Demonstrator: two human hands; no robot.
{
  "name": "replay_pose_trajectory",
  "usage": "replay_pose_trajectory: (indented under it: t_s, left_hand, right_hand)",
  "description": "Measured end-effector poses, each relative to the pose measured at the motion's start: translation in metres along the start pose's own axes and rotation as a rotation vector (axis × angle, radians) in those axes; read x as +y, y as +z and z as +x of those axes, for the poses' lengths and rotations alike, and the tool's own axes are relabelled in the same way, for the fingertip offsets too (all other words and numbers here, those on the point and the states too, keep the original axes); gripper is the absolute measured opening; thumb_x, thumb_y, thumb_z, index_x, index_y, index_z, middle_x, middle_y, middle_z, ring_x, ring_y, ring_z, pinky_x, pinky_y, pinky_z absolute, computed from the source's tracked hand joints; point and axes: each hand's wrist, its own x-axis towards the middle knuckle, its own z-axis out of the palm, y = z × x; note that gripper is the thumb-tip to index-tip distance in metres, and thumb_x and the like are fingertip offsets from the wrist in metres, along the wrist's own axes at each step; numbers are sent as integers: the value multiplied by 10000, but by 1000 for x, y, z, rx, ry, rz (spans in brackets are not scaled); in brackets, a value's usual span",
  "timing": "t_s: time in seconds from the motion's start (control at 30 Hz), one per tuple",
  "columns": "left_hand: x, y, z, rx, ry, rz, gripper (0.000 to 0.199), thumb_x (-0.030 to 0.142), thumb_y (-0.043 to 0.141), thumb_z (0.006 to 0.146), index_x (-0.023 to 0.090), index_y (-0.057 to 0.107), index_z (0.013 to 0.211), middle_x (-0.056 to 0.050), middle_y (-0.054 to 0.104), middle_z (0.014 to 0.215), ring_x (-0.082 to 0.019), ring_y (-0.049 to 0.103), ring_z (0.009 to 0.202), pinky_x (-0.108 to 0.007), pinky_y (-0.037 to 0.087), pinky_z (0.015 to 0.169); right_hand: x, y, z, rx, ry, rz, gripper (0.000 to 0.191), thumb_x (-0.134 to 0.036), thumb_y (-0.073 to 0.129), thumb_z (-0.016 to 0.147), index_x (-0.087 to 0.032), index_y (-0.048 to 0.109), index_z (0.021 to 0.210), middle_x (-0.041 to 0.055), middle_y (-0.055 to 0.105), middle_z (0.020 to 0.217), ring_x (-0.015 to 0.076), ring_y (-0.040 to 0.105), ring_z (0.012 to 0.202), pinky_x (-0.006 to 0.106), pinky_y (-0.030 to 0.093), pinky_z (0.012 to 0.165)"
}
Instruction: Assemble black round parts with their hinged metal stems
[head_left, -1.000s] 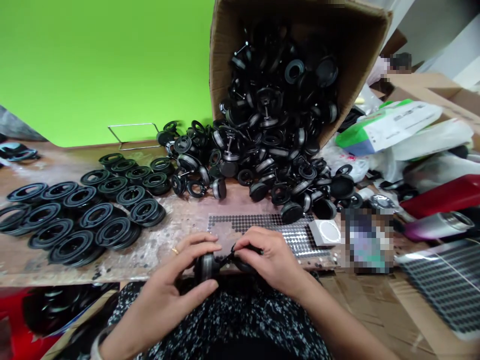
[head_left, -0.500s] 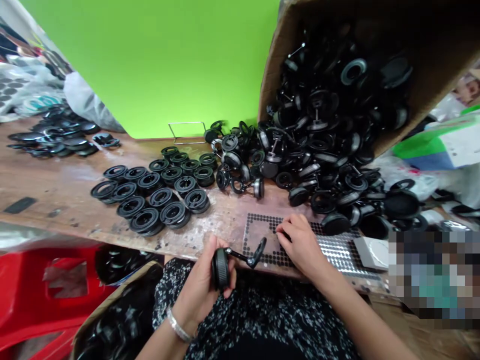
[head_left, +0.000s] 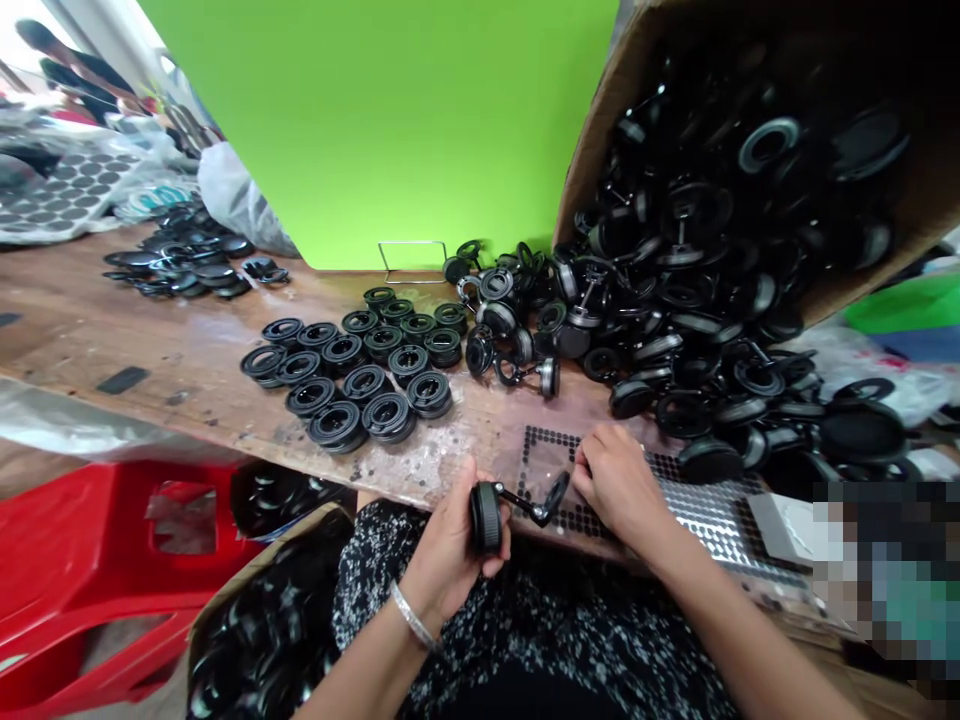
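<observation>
Parted now, left hand (head_left: 448, 548) cups a black holder (head_left: 487, 518), right hand (head_left: 616, 478) curls.

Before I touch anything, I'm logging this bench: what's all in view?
Held part: one, black, left hand
Ringed discs: about eighteen, black, mid-bench
Heaped parts: many, black and grey, spilling from cardboard box
Cardboard box: one, brown, far right
Board: one, green, behind
Wire frame: one, silvery, board's foot
Shiny pieces: many, black, far left
Dotted sheet: one, dark dots, front edge
Small box: one, white, right
Stool: one, red, lower left
Bench: one, brown, centre
Left hand, right hand: front
</observation>
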Motion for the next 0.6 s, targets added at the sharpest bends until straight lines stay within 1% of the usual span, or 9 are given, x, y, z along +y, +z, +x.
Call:
replay_pose_trajectory:
  t_s: [0.1,0.17,0.23,0.3,0.4,0.5,0.6]
  left_hand:
    - [-5,-3,0,-19,12,55,478,644,501,851,191,541,1000,54,475,539,-73,419,353,-119,218,290]
    - [-8,-3,0,-22,15,92,479,639,492,859,178,564,968,54,463,518,-66,400,333,-117,205,279]
    - [-11,-2,0,-26,2,104,481,651,488,856,178,561,908,49,475,512,-63,397,319,-114,195,271]
    - [-13,1,0,-28,-11,110,495,672,473,853,183,550,881,44,489,515,-59,392,308,-113,184,266]
    - [-17,6,0,-30,-40,135,509,691,459,848,192,547,890,47,483,515,-65,401,304,-114,181,258]
    - [-20,12,0,-27,-70,162,526,712,466,831,197,545,897,45,489,533,-71,412,307,-122,202,254]
    - [-24,17,0,-29,-69,179,535,720,487,813,193,544,893,39,506,558,-69,416,313,-129,230,259]
  right_hand:
    - [1,2,-2,40,13,33,134,-88,559,770,-185,566,678,69,552,775,235,465,820,355,369,728]
    - [2,-1,-4,75,28,72,135,-100,557,784,-191,549,684,51,550,773,218,473,814,345,384,741]
    - [-2,-9,-6,124,50,156,123,-120,556,804,-197,537,709,35,555,798,202,490,828,335,405,766]
    - [-12,-22,-9,148,52,319,111,-131,562,814,-204,533,735,22,559,831,191,507,852,331,419,792]
    - [-35,-41,-16,94,-4,558,117,-114,577,810,-211,542,754,15,556,867,186,514,897,326,422,806]
    - [-55,-49,-24,59,-55,603,135,-73,565,810,-202,551,771,26,551,901,190,498,944,332,425,822]
    - [-60,-46,-30,84,-72,582,151,-44,563,796,-194,550,787,33,552,910,192,492,940,345,436,826]
